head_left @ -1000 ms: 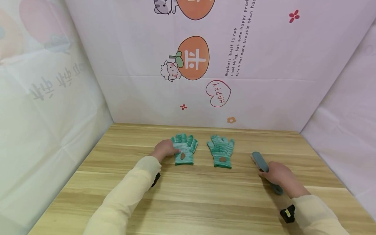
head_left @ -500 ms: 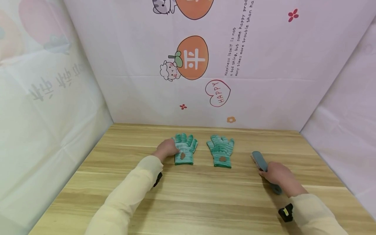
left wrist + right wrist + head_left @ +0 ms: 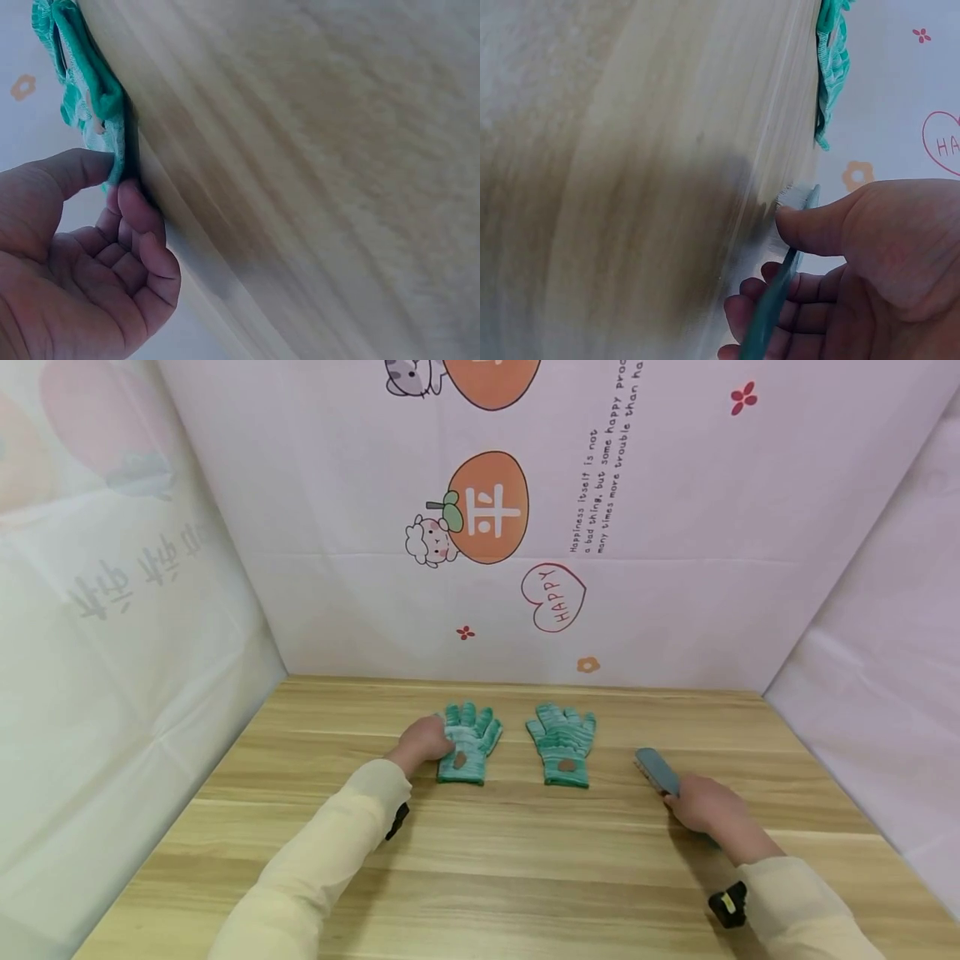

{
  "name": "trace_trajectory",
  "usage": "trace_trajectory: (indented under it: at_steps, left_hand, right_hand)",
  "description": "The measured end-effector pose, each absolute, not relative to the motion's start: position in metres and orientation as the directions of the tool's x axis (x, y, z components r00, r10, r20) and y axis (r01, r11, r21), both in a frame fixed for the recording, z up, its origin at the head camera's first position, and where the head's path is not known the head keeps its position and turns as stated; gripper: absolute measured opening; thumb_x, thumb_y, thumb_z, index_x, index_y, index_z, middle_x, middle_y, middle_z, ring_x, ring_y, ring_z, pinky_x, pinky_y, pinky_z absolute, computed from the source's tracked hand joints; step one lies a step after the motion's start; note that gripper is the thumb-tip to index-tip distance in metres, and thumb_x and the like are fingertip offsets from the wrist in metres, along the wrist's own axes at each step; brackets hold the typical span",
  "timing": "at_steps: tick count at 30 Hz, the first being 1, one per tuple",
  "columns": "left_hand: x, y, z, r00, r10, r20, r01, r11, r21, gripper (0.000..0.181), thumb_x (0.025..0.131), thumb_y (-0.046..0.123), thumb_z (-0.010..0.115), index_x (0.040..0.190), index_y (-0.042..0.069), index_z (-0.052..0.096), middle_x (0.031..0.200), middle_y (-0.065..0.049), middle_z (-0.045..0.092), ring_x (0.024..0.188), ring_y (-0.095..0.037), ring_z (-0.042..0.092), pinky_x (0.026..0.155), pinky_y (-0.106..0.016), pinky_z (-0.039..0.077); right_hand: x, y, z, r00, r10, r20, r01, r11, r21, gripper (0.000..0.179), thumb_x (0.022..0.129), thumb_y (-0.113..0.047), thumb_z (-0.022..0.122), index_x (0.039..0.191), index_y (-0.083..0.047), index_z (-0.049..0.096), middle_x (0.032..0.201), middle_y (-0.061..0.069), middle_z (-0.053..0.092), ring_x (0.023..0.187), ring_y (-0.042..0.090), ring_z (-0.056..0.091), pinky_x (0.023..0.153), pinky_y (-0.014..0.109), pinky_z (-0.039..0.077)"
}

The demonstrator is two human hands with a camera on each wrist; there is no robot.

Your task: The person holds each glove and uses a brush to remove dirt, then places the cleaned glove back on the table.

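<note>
Wood-grain counter (image 3: 480,877): person's left arm (image 3: 315,860) extended toward one o'clock, right arm (image 3: 806,893) toward eleven. Left hand (image 3: 424,739) pinches nine-o'clock edge of green glove (image 3: 472,743) between thumb and curled fingers (image 3: 141,212); second glove (image 3: 562,746) lies at three o'clock. Beyond, right hand (image 3: 707,803) grips bristled brush (image 3: 657,770), fingers curled, head toward eleven. Brown patches (image 3: 460,761) mark both gloves.

On the wood-grain table (image 3: 510,868), a green-striped knit glove (image 3: 471,745) lies left of its matching glove (image 3: 562,743); a long blue-grey brush (image 3: 657,769) right of both, a white printed sheet (image 3: 667,610) behind.
</note>
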State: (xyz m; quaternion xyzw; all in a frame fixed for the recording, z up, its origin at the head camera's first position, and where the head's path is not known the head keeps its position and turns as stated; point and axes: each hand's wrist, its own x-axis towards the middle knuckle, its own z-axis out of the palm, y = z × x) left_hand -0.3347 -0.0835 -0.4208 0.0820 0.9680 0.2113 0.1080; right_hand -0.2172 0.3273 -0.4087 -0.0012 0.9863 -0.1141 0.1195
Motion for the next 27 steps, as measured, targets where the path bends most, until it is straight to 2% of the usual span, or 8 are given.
trace_trajectory:
  at_steps: [3,5,8,10,11,15,20,27]
  left_hand:
    - [-0.336,-0.087,-0.423,-0.965,0.206,-0.160,0.114,0.884,0.454,0.058,0.093,0.019,0.059,0.142,-0.008,0.041,0.146,-0.019,0.043,0.126,-0.033,0.047,0.101,-0.042,0.043]
    - [-0.336,-0.089,-0.423,-0.970,0.199,-0.143,0.108,0.872,0.478,0.050,0.093,0.021,0.059,0.133,-0.009,0.051,0.137,-0.019,0.052,0.120,-0.033,0.052,0.097,-0.042,0.045]
    - [-0.336,-0.092,-0.424,-0.978,0.171,-0.118,0.088,0.854,0.512,0.026,0.094,0.022,0.059,0.091,-0.003,0.065,0.095,-0.014,0.065,0.087,-0.025,0.061,0.076,-0.035,0.051]
    - [-0.336,-0.094,-0.424,-0.985,0.147,-0.088,0.073,0.826,0.559,0.031,0.094,0.021,0.059,0.068,0.006,0.053,0.071,-0.006,0.053,0.065,-0.020,0.050,0.061,-0.030,0.045]
    - [-0.336,-0.095,-0.424,-0.988,0.136,-0.078,0.065,0.810,0.583,0.035,0.094,0.020,0.059,0.063,0.010,0.046,0.065,-0.003,0.044,0.059,-0.018,0.043,0.056,-0.029,0.040]
    - [-0.336,-0.099,-0.425,-0.993,0.099,-0.063,0.027,0.715,0.698,0.036,0.094,0.015,0.057,0.062,0.012,0.040,0.061,-0.001,0.037,0.053,-0.015,0.037,0.051,-0.027,0.035]
    - [-0.336,-0.102,-0.428,-0.994,0.069,-0.079,-0.015,0.653,0.757,0.042,0.092,0.010,0.055,0.055,0.014,0.036,0.049,0.003,0.032,0.043,-0.011,0.030,0.043,-0.023,0.030]
    - [-0.338,-0.104,-0.433,-0.987,-0.006,-0.163,-0.138,0.565,0.814,0.034,0.091,0.007,0.055,0.062,0.012,0.037,0.056,0.002,0.035,0.048,-0.011,0.035,0.044,-0.021,0.032]
  right_hand:
    - [-0.217,0.327,-0.407,-0.970,-0.030,-0.242,0.028,0.972,-0.234,0.032,0.100,-0.017,0.050,0.100,0.014,0.057,0.087,0.020,0.059,0.068,0.027,0.052,0.062,0.042,0.047]
    - [-0.217,0.326,-0.406,-0.969,-0.026,-0.247,0.035,0.970,-0.240,0.032,0.101,-0.015,0.049,0.103,0.016,0.056,0.088,0.021,0.059,0.069,0.027,0.052,0.063,0.042,0.047]
    - [-0.217,0.326,-0.406,-0.965,-0.025,-0.261,0.042,0.968,-0.246,0.033,0.101,-0.013,0.048,0.107,0.019,0.052,0.087,0.020,0.057,0.068,0.027,0.051,0.062,0.040,0.046]
    - [-0.217,0.327,-0.407,-0.964,-0.025,-0.264,0.042,0.969,-0.244,0.036,0.102,-0.013,0.047,0.110,0.022,0.049,0.090,0.024,0.056,0.069,0.027,0.051,0.062,0.040,0.046]
    - [-0.216,0.327,-0.408,-0.964,-0.027,-0.265,0.040,0.969,-0.245,0.038,0.102,-0.014,0.047,0.111,0.023,0.047,0.092,0.026,0.056,0.070,0.028,0.051,0.063,0.040,0.046]
    - [-0.217,0.328,-0.409,-0.965,-0.017,-0.261,0.048,0.969,-0.241,0.042,0.102,-0.014,0.046,0.116,0.026,0.041,0.099,0.033,0.054,0.071,0.029,0.051,0.064,0.041,0.047]
    - [-0.216,0.329,-0.409,-0.968,-0.011,-0.250,0.054,0.966,-0.253,0.044,0.103,-0.015,0.046,0.116,0.026,0.037,0.097,0.035,0.055,0.070,0.029,0.052,0.062,0.041,0.047]
    - [-0.216,0.330,-0.406,-0.967,-0.002,-0.256,0.069,0.961,-0.268,0.045,0.103,-0.014,0.045,0.117,0.028,0.034,0.096,0.035,0.054,0.070,0.029,0.052,0.061,0.041,0.047]
